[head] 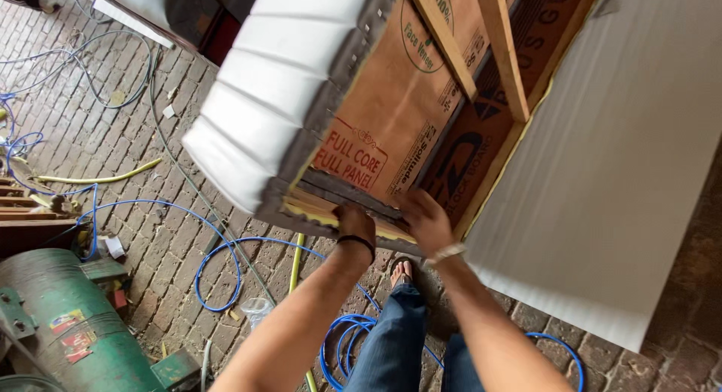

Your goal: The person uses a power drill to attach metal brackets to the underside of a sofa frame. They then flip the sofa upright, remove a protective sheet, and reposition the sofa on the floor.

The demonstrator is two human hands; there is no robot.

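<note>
Both hands grip the near edge of a padded wooden frame (pixel 391 114) above the brick floor (pixel 135 136): the left hand (pixel 353 223) and right hand (pixel 427 220) curl closed around its lower rim, beside a white sheet (pixel 617 174).

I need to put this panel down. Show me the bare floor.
Bare brick floor lies between the white padded panel and the yellow hose. A narrow strip borders the white sheet. Crowded: blue hose coils by both hands, and the green tank.
</note>
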